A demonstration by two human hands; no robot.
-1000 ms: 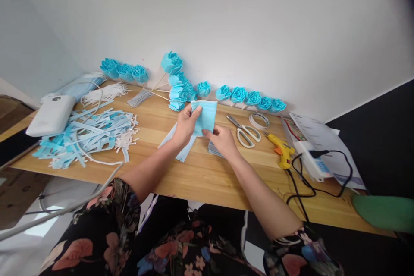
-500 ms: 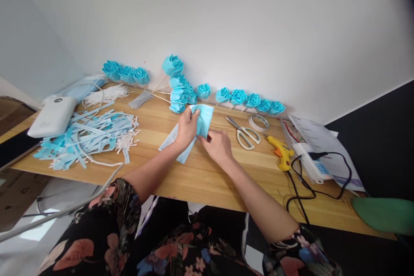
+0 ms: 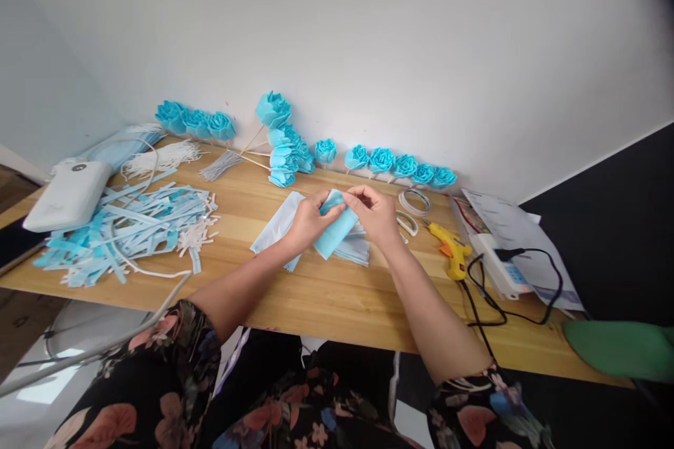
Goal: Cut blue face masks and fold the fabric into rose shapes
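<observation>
White paper (image 3: 537, 252) at the right end of the desk (image 3: 326, 309) carries lines of print too small for us to read. We can't make out the blue label on the power strip (image 3: 505, 273) either, nor the faint mark on the white device (image 3: 68, 200) at the far left.

Between our two hands is a bright blue sheet (image 3: 335, 235), soft, thin and matte, slanting with its lower end toward us. The fingers of our left hand (image 3: 310, 221) grip its left side, while those of our right hand (image 3: 376, 216) pinch its upper part. Pale blue pieces (image 3: 354, 251) lie just beyond its right edge; whether the sheet touches them, we cannot tell.
</observation>
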